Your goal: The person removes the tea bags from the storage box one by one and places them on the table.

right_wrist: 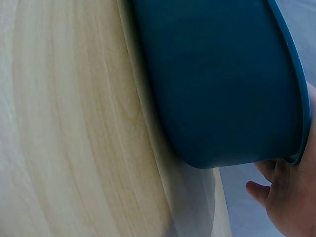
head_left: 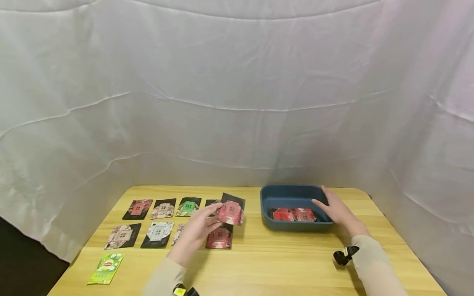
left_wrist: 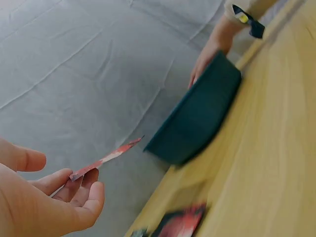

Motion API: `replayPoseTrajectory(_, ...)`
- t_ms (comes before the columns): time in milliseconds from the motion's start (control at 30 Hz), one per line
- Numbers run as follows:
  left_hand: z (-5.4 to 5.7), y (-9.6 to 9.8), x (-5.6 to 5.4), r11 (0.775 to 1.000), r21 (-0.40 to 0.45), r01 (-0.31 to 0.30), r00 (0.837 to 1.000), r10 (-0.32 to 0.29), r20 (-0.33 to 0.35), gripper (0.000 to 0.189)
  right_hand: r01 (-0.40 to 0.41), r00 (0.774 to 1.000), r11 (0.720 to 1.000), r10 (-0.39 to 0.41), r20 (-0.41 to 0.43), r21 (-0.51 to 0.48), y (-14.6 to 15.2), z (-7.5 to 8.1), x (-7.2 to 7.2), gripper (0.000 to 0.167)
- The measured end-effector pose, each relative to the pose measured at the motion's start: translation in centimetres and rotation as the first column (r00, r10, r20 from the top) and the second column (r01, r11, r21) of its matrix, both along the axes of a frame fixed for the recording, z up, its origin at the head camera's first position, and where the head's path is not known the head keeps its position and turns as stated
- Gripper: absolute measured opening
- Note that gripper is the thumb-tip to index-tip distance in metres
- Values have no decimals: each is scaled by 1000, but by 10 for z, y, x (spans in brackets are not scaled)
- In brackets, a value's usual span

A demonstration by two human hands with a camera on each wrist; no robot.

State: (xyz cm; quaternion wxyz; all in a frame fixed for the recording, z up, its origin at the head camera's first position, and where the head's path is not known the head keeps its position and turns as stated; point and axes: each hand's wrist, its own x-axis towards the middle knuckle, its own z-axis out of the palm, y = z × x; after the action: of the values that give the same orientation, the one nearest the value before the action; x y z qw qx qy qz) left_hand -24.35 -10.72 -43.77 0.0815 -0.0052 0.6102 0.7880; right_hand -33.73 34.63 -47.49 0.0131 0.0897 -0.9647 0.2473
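My left hand (head_left: 200,226) holds a pink-and-black tea bag sachet (head_left: 232,209) by its edge, raised above the table. In the left wrist view the sachet (left_wrist: 106,160) shows nearly edge-on at the fingertips, with the thumb held apart from it. Below it lies another red-and-black sachet (head_left: 219,237). My right hand (head_left: 338,209) grips the right side of a dark blue plastic bin (head_left: 268,224), thumb over the rim. Inside the bin lie red sachets (head_left: 292,214). From the right wrist, the bin's outer wall (right_wrist: 222,89) covers part of that hand.
Two rows of sachets lie on the left of the wooden table (head_left: 281,263), among them a green one (head_left: 188,206) and a white one (head_left: 158,233). A yellow-green Lipton packet (head_left: 106,269) is nearest the front left. Grey cloth (head_left: 237,102) hangs behind and beside the table.
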Motion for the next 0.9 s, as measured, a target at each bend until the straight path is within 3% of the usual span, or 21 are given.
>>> replayPoseTrajectory(233, -3, -46, 23, 995, -55, -85, 995, 87, 41, 47, -12, 1000, 1000, 12, -2, -1, 1, 1, 0, 87)
replayPoseTrajectory(500, 3, -103, 56, 983, -97, -158, 984, 165, 72, 41, -10, 1000, 1000, 10, 3, 1, -1, 4, 2, 88)
replayPoseTrajectory(667, 0, -137, 77, 969, -189, -160, 975, 185, 120, 43, -10, 1000, 1000, 10, 1, 6, -1, 4, 1, 87)
replayPoseTrajectory(900, -15, -170, 98, 937, -319, -140, 956, 212, 201, 52, -10, 1000, 1000, 10, 3, 9, -1, 3, 1, 86)
